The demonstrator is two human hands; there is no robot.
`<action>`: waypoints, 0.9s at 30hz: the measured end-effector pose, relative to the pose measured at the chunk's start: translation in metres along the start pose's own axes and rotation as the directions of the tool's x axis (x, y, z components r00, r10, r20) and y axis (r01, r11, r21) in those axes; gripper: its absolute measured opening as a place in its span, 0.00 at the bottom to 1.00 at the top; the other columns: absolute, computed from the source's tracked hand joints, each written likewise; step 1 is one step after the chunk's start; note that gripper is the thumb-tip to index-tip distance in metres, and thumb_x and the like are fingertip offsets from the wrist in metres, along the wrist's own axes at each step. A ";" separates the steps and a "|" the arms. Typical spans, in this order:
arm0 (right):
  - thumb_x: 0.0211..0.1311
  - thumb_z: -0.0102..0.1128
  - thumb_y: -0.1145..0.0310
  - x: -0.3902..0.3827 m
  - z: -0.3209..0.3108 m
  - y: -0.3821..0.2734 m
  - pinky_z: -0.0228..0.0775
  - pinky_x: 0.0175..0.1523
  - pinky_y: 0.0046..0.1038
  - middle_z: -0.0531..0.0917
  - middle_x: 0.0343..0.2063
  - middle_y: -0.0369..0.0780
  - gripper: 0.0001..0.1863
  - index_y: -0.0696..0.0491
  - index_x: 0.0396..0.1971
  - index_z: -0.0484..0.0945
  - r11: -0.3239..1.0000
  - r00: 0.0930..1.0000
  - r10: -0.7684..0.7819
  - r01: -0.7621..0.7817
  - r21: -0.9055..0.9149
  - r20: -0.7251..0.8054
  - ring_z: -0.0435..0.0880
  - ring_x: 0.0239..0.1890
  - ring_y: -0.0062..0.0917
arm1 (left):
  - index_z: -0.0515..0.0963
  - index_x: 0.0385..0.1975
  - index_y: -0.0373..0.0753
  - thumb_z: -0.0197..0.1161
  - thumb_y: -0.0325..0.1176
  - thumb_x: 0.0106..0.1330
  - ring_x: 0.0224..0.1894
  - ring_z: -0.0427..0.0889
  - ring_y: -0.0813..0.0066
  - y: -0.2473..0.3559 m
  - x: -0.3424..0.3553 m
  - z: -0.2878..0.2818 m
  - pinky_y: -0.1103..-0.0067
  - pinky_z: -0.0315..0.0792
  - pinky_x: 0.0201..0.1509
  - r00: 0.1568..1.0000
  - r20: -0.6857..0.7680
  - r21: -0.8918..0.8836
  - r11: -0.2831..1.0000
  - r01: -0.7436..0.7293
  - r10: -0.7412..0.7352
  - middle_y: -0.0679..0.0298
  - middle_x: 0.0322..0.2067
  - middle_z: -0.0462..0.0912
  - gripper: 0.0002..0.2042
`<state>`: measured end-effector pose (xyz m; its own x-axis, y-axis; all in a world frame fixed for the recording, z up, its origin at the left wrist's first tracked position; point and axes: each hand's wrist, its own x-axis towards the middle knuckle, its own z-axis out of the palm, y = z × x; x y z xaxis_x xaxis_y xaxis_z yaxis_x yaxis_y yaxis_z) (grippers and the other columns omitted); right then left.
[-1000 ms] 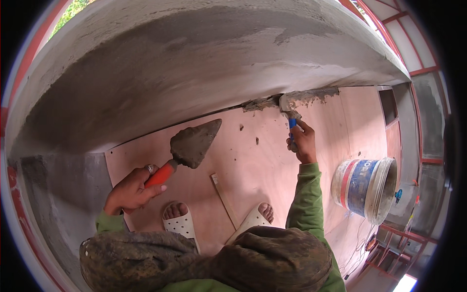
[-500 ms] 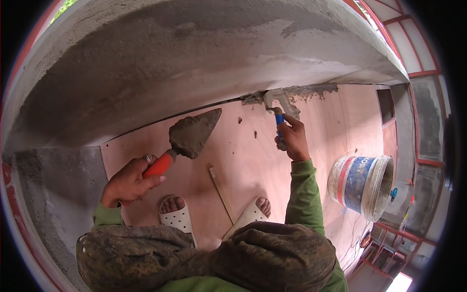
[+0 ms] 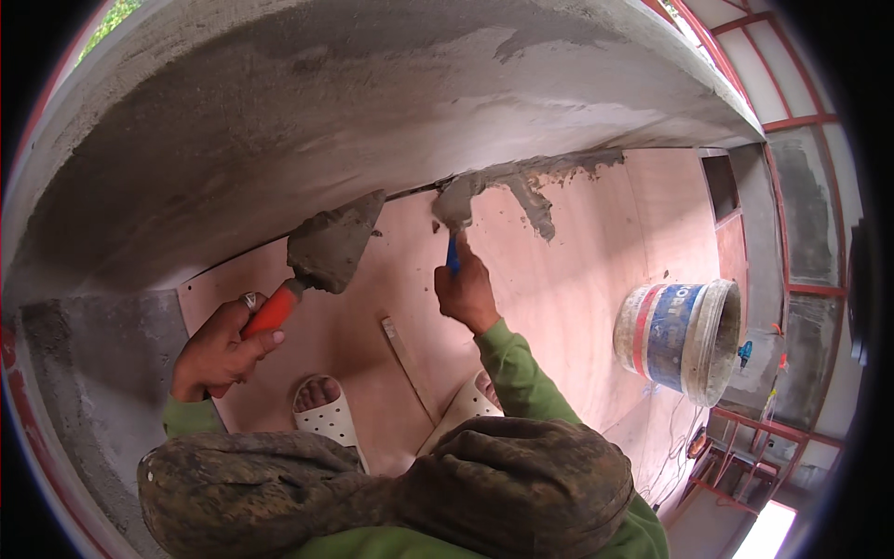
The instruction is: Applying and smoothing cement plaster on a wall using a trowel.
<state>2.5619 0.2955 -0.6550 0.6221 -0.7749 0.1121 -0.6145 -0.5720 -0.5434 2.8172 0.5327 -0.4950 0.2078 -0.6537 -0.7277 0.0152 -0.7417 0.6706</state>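
Observation:
My left hand [image 3: 228, 345] is closed round the orange-red handle of a pointed trowel [image 3: 326, 247]. Grey wet mortar covers its blade, whose tip lies close to the foot of the wall. In my right hand [image 3: 468, 289] is a blue-handled tool [image 3: 454, 250], its small blade partly lost under mortar at the joint of wall and plywood. A ragged strip of mortar [image 3: 517, 177] runs along that joint to the right, with a smear hanging down onto the pinkish plywood [image 3: 577, 279]. Left of the tool, a dark gap shows along the wall's foot.
The grey cement wall [image 3: 372, 102] curves across the far side. A mortar-stained bucket [image 3: 675, 335] lies tipped on its side at right. A thin wooden strip [image 3: 410, 368] rests on the plywood between my white clogs [image 3: 326, 415]. Cables [image 3: 687, 433] trail at the lower right.
My right hand has moved left along the joint with the blue-handled tool, and mortar now reaches further left. The mortar-loaded trowel has shifted slightly left in my left hand.

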 end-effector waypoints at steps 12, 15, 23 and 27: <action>0.58 0.51 0.74 0.009 -0.107 0.045 0.66 0.14 0.26 0.80 0.20 0.43 0.30 0.66 0.62 0.66 0.750 0.863 0.477 -0.498 0.435 0.165 0.76 0.11 0.23 | 0.69 0.53 0.32 0.63 0.43 0.67 0.15 0.70 0.83 -0.008 0.000 0.005 0.82 0.66 0.18 0.998 0.043 -0.023 0.999 -0.044 0.045 0.66 0.23 0.72 0.24; 0.58 0.52 0.73 0.033 -0.107 0.068 0.68 0.16 0.28 0.79 0.15 0.41 0.28 0.65 0.60 0.69 0.724 0.832 0.538 -0.539 0.432 0.137 0.77 0.12 0.25 | 0.69 0.54 0.33 0.64 0.44 0.67 0.15 0.70 0.83 -0.012 0.004 0.008 0.82 0.67 0.19 0.997 0.054 0.016 0.999 -0.047 0.046 0.68 0.22 0.72 0.24; 0.56 0.55 0.69 0.048 -0.081 0.063 0.77 0.32 0.43 0.81 0.24 0.55 0.18 0.62 0.45 0.75 0.832 0.885 0.464 -0.446 0.331 0.026 0.83 0.25 0.46 | 0.70 0.51 0.35 0.65 0.40 0.67 0.16 0.67 0.83 -0.001 -0.003 0.014 0.82 0.65 0.19 1.000 0.006 -0.033 0.999 0.004 -0.004 0.69 0.21 0.71 0.20; 0.54 0.58 0.66 0.046 -0.061 0.057 0.74 0.47 0.50 0.80 0.35 0.64 0.17 0.64 0.38 0.72 0.935 0.949 0.315 -0.313 0.166 0.012 0.81 0.39 0.58 | 0.71 0.46 0.34 0.66 0.40 0.67 0.15 0.69 0.81 0.002 0.006 0.019 0.82 0.66 0.19 0.997 0.028 -0.006 0.998 -0.067 0.067 0.67 0.21 0.71 0.18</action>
<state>2.5258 0.2109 -0.6303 0.4025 -0.9124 -0.0744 -0.6887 -0.2482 -0.6812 2.8001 0.5246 -0.5003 0.1807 -0.7058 -0.6850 0.0070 -0.6955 0.7185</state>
